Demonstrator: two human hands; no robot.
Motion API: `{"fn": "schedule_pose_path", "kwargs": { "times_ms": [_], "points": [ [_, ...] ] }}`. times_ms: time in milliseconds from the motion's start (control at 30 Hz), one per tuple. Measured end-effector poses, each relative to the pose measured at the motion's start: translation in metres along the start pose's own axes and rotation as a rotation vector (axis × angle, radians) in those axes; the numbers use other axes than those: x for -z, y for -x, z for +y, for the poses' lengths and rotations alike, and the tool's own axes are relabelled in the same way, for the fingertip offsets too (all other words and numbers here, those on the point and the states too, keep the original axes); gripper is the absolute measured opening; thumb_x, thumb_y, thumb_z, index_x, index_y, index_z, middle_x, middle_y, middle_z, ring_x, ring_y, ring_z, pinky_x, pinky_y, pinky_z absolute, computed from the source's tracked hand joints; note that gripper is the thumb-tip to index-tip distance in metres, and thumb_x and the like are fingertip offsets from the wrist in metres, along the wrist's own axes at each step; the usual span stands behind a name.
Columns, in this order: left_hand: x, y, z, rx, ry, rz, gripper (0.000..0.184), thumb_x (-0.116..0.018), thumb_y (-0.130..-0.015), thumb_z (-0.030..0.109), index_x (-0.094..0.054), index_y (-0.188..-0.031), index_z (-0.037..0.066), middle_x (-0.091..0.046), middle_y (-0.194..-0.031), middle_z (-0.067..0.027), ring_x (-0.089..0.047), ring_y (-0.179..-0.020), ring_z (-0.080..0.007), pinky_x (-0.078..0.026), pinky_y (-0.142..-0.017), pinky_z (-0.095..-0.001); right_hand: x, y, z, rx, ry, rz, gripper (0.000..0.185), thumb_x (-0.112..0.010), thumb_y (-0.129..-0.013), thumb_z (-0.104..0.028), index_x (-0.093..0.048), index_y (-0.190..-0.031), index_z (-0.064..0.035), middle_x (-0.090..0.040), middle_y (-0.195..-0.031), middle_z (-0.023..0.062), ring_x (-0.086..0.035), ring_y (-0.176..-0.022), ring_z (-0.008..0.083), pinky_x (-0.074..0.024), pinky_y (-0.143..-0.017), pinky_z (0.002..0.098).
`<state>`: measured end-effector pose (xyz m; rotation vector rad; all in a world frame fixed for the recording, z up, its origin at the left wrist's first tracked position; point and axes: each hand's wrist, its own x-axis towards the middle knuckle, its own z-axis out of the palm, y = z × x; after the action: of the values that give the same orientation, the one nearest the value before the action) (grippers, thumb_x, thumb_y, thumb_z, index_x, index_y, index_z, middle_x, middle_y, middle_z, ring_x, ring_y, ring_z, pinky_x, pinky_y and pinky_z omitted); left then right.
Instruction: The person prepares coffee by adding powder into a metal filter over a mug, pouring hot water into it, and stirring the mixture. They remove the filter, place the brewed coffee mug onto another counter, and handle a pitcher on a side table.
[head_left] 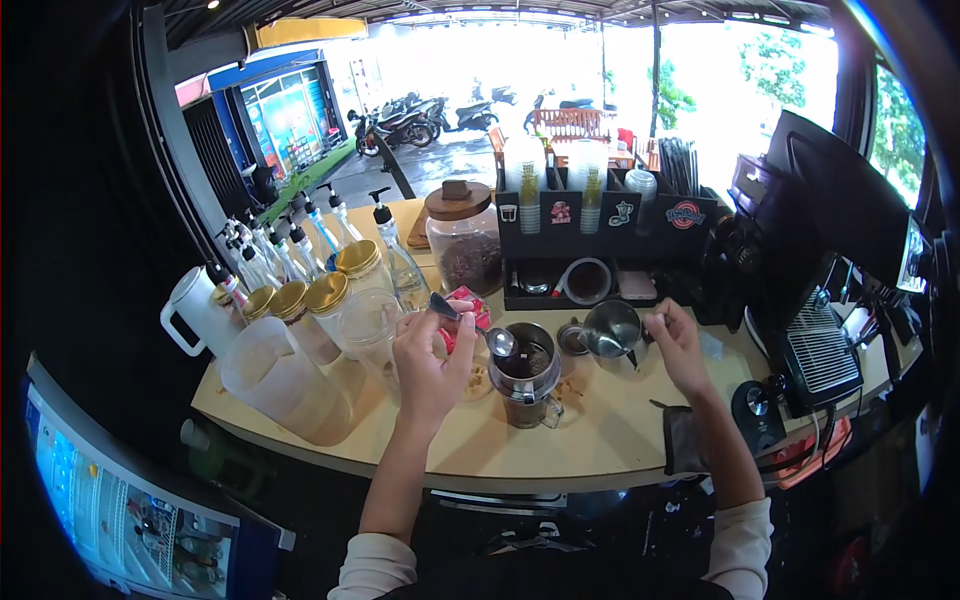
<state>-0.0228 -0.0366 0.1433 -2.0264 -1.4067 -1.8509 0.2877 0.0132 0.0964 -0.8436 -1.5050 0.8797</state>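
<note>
White plastic jug with handle [200,305] near gold-lidded clear jars [327,293]. Round glass jar with brown wooden lid [468,250] beside black box-shaped cup organiser [590,240]. Parked dark motorbikes [405,130] outside.

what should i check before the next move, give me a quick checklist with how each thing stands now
1. Spoon held securely: ok, the left hand grips the spoon by its dark handle.
2. Spoon clear of the metal container: cannot tell, its bowl overlaps the container's rim in this one view.
3. Metal container seated over the glass mug: ok, it looks upright.
4. Pitcher firmly gripped: cannot tell, the right hand is at its handle side but the grip is unclear.
5. Counter clean by the mug: not ok, brown bits lie beside it.
</note>
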Motion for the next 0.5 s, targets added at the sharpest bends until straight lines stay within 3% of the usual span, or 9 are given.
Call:
{"fn": "schedule_pose_path", "kwargs": {
  "times_ms": [67,167,500],
  "points": [
    [0.002,0.0,-0.001,0.017,0.031,-0.011,0.01,-0.063,-0.086,0.007,-0.067,-0.091,0.0,-0.066,-0.068,-0.0058,-0.062,-0.068,-0.0138,-0.044,-0.074,-0.0292,-0.012,-0.012,-0.033,0.038,-0.006,-0.088,0.021,-0.057,-0.095,-0.013,-0.043,-0.081,-0.0069,-0.041,-0.072,-0.0052,-0.04,-0.067,0.0022,-0.038,-0.061,0.02],
    [0.002,0.002,-0.003,0.106,0.1,0.0,0.009,-0.065,-0.084,0.012,-0.067,-0.091,0.007,-0.067,-0.069,-0.0036,-0.059,-0.067,-0.0175,-0.041,-0.077,-0.033,-0.017,-0.031,-0.042,0.079,0.007,-0.146,0.021,-0.059,-0.094,-0.01,-0.042,-0.081,-0.007,-0.041,-0.074,-0.0054,-0.042,-0.067,-0.0012,-0.0379,-0.057,0.0175],
    [-0.001,0.005,-0.005,0.132,0.136,-0.005,0.01,-0.065,-0.084,0.011,-0.067,-0.092,0.006,-0.067,-0.07,-0.0046,-0.058,-0.071,-0.0191,-0.041,-0.077,-0.0331,-0.053,-0.06,-0.077,0.132,0.107,-0.29,0.026,-0.062,-0.091,-0.01,-0.04,-0.079,-0.0055,-0.045,-0.071,-0.0037,-0.042,-0.065,-0.0008,-0.037,-0.053,0.0189]
  ]
}}
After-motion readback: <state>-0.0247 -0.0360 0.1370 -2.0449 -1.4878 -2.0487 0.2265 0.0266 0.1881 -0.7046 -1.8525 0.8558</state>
